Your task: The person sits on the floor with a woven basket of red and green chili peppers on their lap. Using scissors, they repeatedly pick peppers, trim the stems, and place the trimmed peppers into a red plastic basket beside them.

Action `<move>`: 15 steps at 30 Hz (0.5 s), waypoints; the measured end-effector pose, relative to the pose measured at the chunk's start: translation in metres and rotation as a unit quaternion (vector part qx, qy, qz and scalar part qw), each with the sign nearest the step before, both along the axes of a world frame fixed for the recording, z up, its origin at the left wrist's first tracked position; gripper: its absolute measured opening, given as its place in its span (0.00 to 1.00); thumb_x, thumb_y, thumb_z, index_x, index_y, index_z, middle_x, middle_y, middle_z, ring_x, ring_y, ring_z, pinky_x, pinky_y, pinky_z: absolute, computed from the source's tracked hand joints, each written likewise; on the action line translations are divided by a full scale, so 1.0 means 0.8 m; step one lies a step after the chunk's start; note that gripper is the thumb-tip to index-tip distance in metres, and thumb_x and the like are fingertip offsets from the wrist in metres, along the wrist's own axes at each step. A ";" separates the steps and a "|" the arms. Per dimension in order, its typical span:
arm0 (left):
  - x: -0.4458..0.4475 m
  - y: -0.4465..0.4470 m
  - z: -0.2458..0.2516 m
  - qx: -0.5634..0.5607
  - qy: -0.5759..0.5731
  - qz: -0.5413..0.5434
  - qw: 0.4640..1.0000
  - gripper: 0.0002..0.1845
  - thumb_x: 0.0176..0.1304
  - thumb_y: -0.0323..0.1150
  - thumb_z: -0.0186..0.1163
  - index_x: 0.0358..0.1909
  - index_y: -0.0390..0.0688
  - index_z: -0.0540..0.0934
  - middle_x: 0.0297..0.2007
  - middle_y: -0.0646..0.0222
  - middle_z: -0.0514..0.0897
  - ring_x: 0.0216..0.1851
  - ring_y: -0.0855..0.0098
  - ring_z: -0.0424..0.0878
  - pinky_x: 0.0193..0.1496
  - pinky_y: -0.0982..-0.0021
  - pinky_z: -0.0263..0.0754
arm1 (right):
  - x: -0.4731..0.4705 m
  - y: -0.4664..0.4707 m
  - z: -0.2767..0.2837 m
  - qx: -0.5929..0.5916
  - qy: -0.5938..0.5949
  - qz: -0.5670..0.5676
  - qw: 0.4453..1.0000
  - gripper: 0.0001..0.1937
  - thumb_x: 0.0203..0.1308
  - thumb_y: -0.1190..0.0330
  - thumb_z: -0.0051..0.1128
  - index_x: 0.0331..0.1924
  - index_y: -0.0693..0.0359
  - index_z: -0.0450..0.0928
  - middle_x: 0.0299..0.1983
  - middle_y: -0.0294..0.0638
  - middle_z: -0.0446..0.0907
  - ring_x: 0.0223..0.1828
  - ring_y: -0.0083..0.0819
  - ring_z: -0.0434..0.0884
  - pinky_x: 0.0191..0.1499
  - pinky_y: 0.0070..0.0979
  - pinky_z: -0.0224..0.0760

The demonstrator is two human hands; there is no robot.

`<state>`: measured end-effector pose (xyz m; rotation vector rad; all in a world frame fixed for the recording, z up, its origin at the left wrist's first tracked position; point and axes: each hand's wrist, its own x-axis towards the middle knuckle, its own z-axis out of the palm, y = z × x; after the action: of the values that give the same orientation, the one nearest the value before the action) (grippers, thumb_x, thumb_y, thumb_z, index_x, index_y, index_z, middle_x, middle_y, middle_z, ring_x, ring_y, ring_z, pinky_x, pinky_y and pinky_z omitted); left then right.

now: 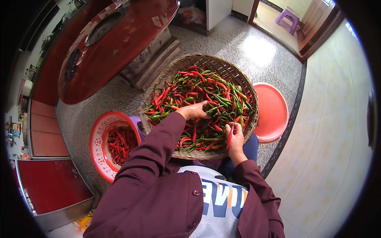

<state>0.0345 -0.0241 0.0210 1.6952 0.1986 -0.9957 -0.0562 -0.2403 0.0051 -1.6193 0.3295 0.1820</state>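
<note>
A woven bamboo basket in front of me holds a heap of red and green chili peppers. My left hand reaches into the middle of the heap; its thumb shows, but the fingertips are hidden among the peppers, so its grip is unclear. At the basket's near right side, my right hand holds scissors with red handles. Their thin metal blade points away from me over the peppers. To my left, a red and white openwork plastic basin contains red chili peppers.
Right of the basket is a round red plastic lid or tub, close to the tiled wall. A glossy dark red table stands at the far left, over the speckled floor. Beyond the doorway is a purple stool.
</note>
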 end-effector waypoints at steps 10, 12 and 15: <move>-0.028 -0.001 0.031 -0.104 -0.042 0.026 0.993 0.39 0.50 0.27 0.65 0.64 0.55 0.62 0.36 0.79 0.79 0.23 0.87 0.70 0.19 0.83 0.57 | -0.005 -0.003 0.009 -0.071 -0.011 0.022 0.997 0.16 0.59 0.61 0.60 0.45 0.60 0.71 0.27 0.33 0.74 0.28 0.19 0.71 0.33 0.20 0.67; -0.037 -0.002 0.039 -0.168 -0.068 0.033 0.983 0.37 0.50 0.24 0.66 0.62 0.50 0.64 0.41 0.76 0.79 0.37 0.82 0.74 0.34 0.78 0.69 | -0.005 -0.003 0.012 -0.043 -0.030 0.043 0.998 0.17 0.58 0.62 0.62 0.46 0.60 0.71 0.26 0.32 0.74 0.27 0.19 0.70 0.32 0.20 0.67; -0.054 0.004 0.053 -0.140 -0.079 0.000 0.987 0.31 0.50 0.25 0.68 0.57 0.46 0.68 0.45 0.75 0.78 0.47 0.80 0.73 0.54 0.75 0.66 | -0.010 -0.004 0.018 0.015 -0.025 0.119 0.992 0.16 0.58 0.66 0.61 0.48 0.59 0.72 0.26 0.32 0.74 0.27 0.18 0.70 0.31 0.19 0.67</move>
<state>-0.0084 -0.0205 0.0631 1.5058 -0.0444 -0.8416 -0.0638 -0.2433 0.0195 -1.6279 0.0939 0.3256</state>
